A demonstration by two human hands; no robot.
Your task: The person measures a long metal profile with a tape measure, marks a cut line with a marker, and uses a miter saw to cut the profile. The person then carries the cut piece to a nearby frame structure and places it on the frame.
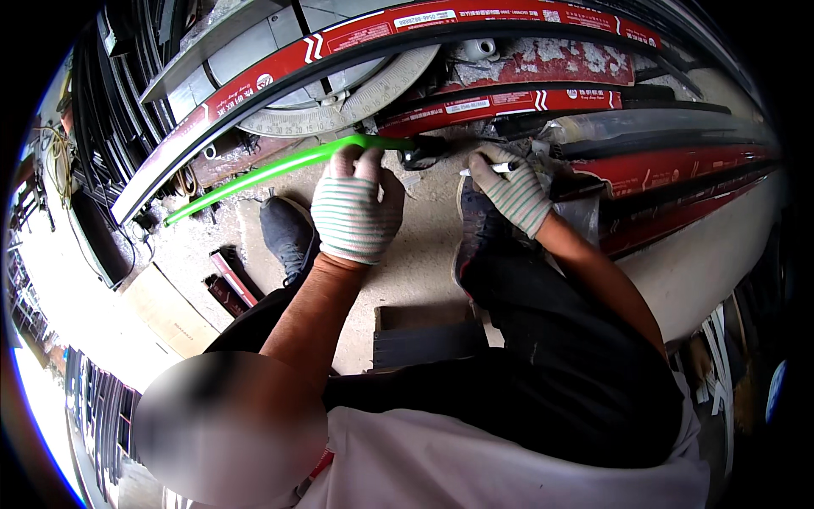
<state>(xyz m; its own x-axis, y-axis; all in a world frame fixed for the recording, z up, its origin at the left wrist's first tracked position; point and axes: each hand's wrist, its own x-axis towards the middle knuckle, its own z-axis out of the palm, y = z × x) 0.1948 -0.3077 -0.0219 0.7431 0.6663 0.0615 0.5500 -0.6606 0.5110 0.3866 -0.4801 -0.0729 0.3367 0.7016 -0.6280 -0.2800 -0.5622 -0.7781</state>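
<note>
My left hand [356, 204], in a striped knit glove, is closed over a tape measure's bright green blade [271, 174]. The blade runs down to the far left, and its right end meets a dark case [421, 153], partly in shadow. In the same kind of glove, my right hand [511, 188] pinches a white marker pen [500, 168] between thumb and fingers. The pen points left, above my right shoe. Beyond both hands arches a long profile with a red-and-white film [356, 42], apart from my fingers.
A round metal plate with a degree scale [339, 119] lies behind the film-covered profile. More red-wrapped profiles [653, 165] are stacked at right. Dark strips [127, 93] crowd the far left. Near my feet are an open dark box [428, 343], short red offcuts [233, 280] and cardboard [165, 314].
</note>
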